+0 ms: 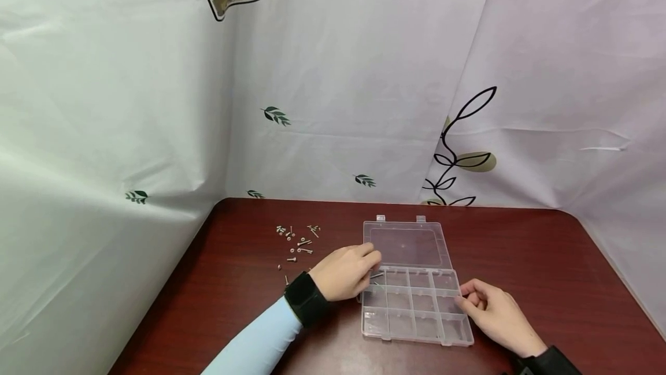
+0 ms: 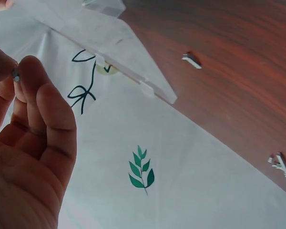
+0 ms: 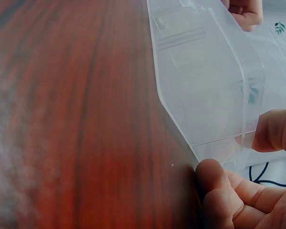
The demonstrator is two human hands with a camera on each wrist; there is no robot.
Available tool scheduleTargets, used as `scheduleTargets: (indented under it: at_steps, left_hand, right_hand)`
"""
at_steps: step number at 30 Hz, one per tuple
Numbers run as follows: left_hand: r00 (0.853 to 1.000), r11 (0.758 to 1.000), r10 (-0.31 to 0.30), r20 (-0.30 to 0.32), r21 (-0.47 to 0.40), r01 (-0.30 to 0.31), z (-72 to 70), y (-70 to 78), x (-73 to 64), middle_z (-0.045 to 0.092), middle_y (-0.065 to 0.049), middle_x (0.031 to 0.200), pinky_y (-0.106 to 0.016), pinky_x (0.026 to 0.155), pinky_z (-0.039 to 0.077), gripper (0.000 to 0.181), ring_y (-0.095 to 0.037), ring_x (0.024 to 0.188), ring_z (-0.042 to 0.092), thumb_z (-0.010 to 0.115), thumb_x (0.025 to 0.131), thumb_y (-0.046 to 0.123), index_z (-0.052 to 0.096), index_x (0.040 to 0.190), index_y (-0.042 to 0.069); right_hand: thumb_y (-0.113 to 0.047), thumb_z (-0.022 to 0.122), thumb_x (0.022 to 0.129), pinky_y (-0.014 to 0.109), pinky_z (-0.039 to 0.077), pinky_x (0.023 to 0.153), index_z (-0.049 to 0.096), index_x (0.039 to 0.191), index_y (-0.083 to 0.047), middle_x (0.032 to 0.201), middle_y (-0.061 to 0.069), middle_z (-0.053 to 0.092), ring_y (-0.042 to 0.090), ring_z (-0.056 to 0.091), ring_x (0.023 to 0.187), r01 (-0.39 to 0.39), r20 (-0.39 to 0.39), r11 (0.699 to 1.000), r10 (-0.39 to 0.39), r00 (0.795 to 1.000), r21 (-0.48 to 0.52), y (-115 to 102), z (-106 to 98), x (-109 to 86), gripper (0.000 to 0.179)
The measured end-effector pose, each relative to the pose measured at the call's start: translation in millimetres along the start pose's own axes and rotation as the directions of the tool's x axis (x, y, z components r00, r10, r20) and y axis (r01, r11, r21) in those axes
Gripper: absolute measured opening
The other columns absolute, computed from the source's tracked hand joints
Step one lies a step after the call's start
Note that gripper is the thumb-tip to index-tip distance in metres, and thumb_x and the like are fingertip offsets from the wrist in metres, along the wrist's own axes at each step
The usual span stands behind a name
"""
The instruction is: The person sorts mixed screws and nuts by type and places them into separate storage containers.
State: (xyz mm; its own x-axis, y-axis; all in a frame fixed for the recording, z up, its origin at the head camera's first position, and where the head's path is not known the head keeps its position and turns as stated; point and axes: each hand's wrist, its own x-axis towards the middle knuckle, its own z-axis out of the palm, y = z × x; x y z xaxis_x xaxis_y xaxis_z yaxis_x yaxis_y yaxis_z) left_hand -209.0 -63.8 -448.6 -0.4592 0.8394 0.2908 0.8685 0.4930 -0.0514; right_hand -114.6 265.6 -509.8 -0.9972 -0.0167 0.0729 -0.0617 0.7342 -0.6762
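A clear plastic compartment box (image 1: 426, 300) lies on the table with its lid (image 1: 408, 242) folded back behind it. My left hand (image 1: 348, 271) is over the box's upper left compartments. Between thumb and index finger it pinches a small metal screw (image 2: 16, 75), of which only a shiny end shows. Thin metal pieces (image 1: 377, 274) are visible by the upper left compartment, below those fingertips. At the box's right side, my right hand (image 1: 496, 311) grips the wall, its thumb (image 3: 274, 133) at the rim and its fingers (image 3: 210, 175) low against the outside.
Several loose screws and nuts (image 1: 304, 242) are scattered on the reddish-brown table (image 1: 250, 282), left of the box. A white cloth with leaf prints (image 1: 338, 74) hangs behind the table's far edge.
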Motion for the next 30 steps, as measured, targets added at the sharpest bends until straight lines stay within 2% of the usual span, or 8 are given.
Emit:
scheduleTargets:
  at_steps: [8,16,20,23,26,28,30]
  left_hand:
    - [1.0,1.0,-0.012,-0.017,0.018,0.012,-2.8,1.9,9.9,0.049,0.005,0.087,-0.019,0.068,0.041,0.014,-0.006,0.072,0.046,0.062,0.09,0.008,0.058,0.1,0.016]
    - [0.999,1.0,-0.018,-0.028,0.011,0.018,-1.6,4.3,10.0,0.051,0.007,0.087,-0.018,0.068,0.044,0.017,-0.005,0.073,0.048,0.066,0.087,0.009,0.059,0.099,0.018]
    - [1.0,1.0,-0.021,-0.008,0.01,0.021,-0.9,5.5,10.7,0.054,0.006,0.089,-0.018,0.069,0.046,0.018,-0.006,0.074,0.052,0.068,0.088,0.012,0.06,0.103,0.018]
    - [0.998,0.999,-0.034,0.045,-0.013,0.035,-0.6,5.9,9.5,0.062,0.002,0.114,-0.023,0.083,0.052,0.041,-0.01,0.095,0.063,0.073,0.091,0.029,0.06,0.128,0.016]
    - [0.992,0.996,-0.063,0.106,-0.051,0.069,-1.2,4.3,5.8,0.055,-0.006,0.146,-0.034,0.102,0.052,0.075,-0.018,0.126,0.06,0.072,0.092,0.049,0.046,0.153,0.014]
    - [0.986,0.992,-0.096,0.133,-0.068,0.106,-3.0,1.4,1.5,0.047,-0.008,0.156,-0.04,0.109,0.049,0.082,-0.022,0.137,0.055,0.07,0.093,0.055,0.04,0.158,0.015]
    - [0.982,0.988,-0.129,0.136,-0.071,0.14,-3.9,-4.3,-3.4,0.047,-0.008,0.156,-0.041,0.11,0.048,0.079,-0.023,0.137,0.054,0.069,0.094,0.054,0.041,0.157,0.015]
  right_hand:
    - [-0.029,0.073,0.096,0.022,0.033,0.063,0.068,0.1,-0.015,0.073,-0.01,0.055,0.002,0.045,0.059,-0.035,0.05,0.999,0.034,0.998,0.006,-1.1,-3.2,-0.3,0.015]
    - [-0.026,0.075,0.094,0.021,0.034,0.061,0.068,0.097,-0.016,0.07,-0.013,0.054,0.0,0.045,0.057,-0.002,0.01,1.0,0.002,1.0,0.002,-0.1,0.2,-0.3,0.012]
    - [-0.026,0.075,0.093,0.021,0.034,0.061,0.068,0.095,-0.017,0.07,-0.013,0.054,-0.001,0.045,0.057,-0.007,0.004,1.0,0.007,1.0,-0.003,0.3,0.9,-0.9,0.012]
    - [-0.026,0.076,0.093,0.021,0.035,0.061,0.067,0.094,-0.017,0.07,-0.013,0.054,-0.001,0.045,0.058,-0.01,0.0,1.0,0.01,1.0,-0.001,0.3,1.4,-1.5,0.012]
    - [-0.024,0.076,0.092,0.021,0.035,0.06,0.067,0.093,-0.018,0.07,-0.014,0.054,-0.001,0.045,0.057,-0.005,-0.009,1.0,0.005,1.0,0.007,0.0,1.8,-1.5,0.011]
    - [-0.024,0.076,0.092,0.021,0.035,0.06,0.067,0.093,-0.018,0.069,-0.014,0.054,-0.001,0.045,0.056,0.0,-0.011,1.0,0.0,1.0,0.011,-0.4,1.9,-1.4,0.011]
    - [-0.024,0.076,0.092,0.021,0.035,0.059,0.067,0.093,-0.018,0.069,-0.014,0.053,-0.001,0.044,0.056,0.005,-0.012,1.0,-0.005,1.0,0.013,-1.1,1.5,-1.0,0.011]
